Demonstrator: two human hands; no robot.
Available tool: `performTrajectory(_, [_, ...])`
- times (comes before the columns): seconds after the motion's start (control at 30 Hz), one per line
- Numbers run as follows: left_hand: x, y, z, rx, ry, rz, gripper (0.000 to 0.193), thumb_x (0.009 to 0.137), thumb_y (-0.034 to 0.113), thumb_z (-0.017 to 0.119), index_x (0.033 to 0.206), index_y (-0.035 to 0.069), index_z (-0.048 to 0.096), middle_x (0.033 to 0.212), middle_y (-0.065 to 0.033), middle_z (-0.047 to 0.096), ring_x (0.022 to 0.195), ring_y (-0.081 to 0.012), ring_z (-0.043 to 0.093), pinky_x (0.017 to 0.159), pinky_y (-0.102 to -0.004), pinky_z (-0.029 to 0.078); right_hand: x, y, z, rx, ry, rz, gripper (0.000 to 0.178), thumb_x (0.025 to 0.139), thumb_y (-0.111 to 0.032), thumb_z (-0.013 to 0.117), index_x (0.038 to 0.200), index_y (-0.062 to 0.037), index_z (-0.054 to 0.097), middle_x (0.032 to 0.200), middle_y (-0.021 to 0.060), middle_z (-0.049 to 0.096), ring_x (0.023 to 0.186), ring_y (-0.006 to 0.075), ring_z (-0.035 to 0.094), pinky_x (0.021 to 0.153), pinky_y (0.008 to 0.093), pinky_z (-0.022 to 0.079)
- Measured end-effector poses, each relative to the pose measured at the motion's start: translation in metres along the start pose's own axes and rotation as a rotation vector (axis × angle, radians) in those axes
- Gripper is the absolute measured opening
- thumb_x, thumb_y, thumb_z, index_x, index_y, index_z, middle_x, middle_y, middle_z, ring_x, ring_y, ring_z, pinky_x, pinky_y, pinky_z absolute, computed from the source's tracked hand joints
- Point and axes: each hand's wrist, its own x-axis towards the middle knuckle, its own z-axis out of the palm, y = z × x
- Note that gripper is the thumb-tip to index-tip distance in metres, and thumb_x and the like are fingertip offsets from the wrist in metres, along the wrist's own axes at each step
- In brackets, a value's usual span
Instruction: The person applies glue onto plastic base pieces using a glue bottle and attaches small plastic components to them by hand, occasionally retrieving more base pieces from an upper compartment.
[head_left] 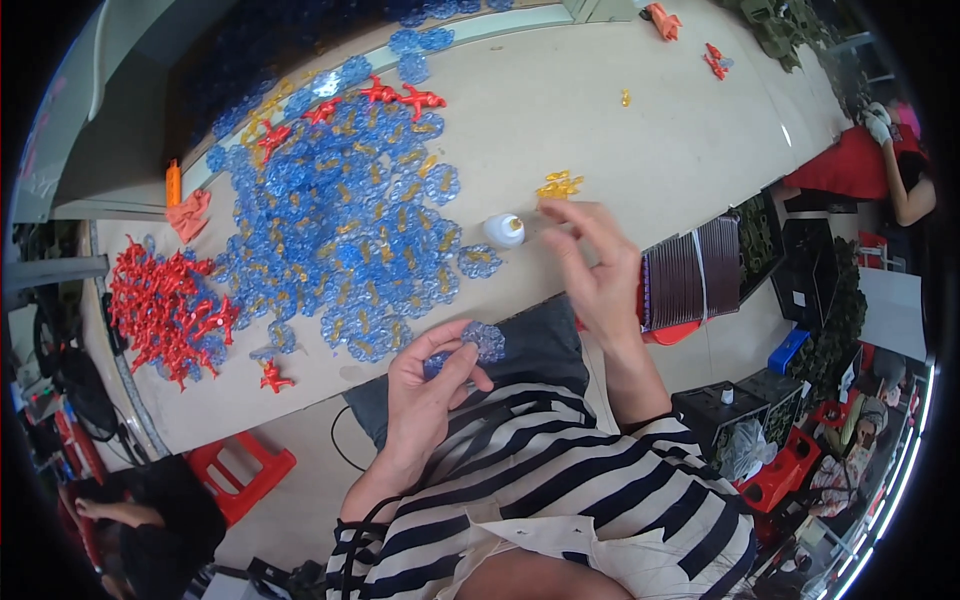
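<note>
My left hand (425,390) is closed on a translucent blue plastic piece with a scalloped edge (485,341), pinched between thumb and fingers above my lap. My right hand (600,270) is raised over the near edge of the table, its thumb and forefinger apart and no object visible between them. Just beyond its fingertips lies a small group of yellow plastic bits (559,185). A white bottle with a narrow tip (504,231) is next to that hand on its left. Many blue pieces with yellow centres (345,230) are heaped to the left.
Red plastic figures (165,305) form a pile at the table's left end, with several more atop the blue heap. An orange tube (173,184) stands by a crumpled orange cloth (188,214). Stacked brown trays (690,278) sit right of my right arm. Other people work nearby.
</note>
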Motion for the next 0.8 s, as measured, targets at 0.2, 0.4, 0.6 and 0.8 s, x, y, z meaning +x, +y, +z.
performTrajectory(0.2, [0.003, -0.005, 0.000, 0.037, -0.060, 0.005, 0.023, 0.087, 0.001, 0.053, 0.110, -0.003, 0.055, 0.088, -0.0096, 0.063, 0.058, -0.0137, 0.059, 0.040, -0.0176, 0.028, 0.032, 0.030, -0.026, -0.388, 0.031, -0.126, 0.016, 0.076, 0.001, 0.060, 0.091, -0.0007, 0.065, 0.090, 0.0117, 0.062, 0.087, 0.0265, 0.056, 0.074, 0.0329, 0.046])
performTrajectory(0.4, [0.003, -0.005, 0.001, -0.009, -0.049, -0.010, 0.028, 0.086, 0.004, 0.058, 0.113, -0.001, 0.055, 0.089, -0.0060, 0.062, 0.062, -0.0105, 0.060, 0.042, -0.0152, 0.027, 0.035, 0.029, -0.036, -0.421, -0.082, -0.136, 0.013, 0.076, 0.000, 0.061, 0.088, -0.0008, 0.066, 0.084, 0.0096, 0.062, 0.080, 0.0241, 0.057, 0.070, 0.0318, 0.047])
performTrajectory(0.6, [0.006, 0.000, 0.006, 0.051, 0.039, -0.031, 0.024, 0.087, 0.004, 0.055, 0.110, -0.002, 0.058, 0.089, -0.0082, 0.064, 0.060, -0.0139, 0.062, 0.041, -0.0165, 0.028, -0.005, -0.018, -0.034, 0.005, -0.173, 0.114, 0.013, 0.073, 0.002, 0.065, 0.086, 0.0005, 0.066, 0.081, 0.0107, 0.064, 0.069, 0.0201, 0.059, 0.062, 0.0281, 0.047])
performTrajectory(0.8, [0.007, -0.002, 0.007, 0.063, 0.015, -0.010, 0.022, 0.087, 0.007, 0.057, 0.107, -0.001, 0.061, 0.091, -0.0080, 0.065, 0.063, -0.0126, 0.063, 0.041, -0.0146, 0.027, -0.038, -0.029, -0.011, 0.176, -0.308, -0.112, 0.020, 0.064, 0.002, 0.073, 0.084, -0.0003, 0.069, 0.079, 0.0095, 0.065, 0.068, 0.0188, 0.059, 0.059, 0.0271, 0.046])
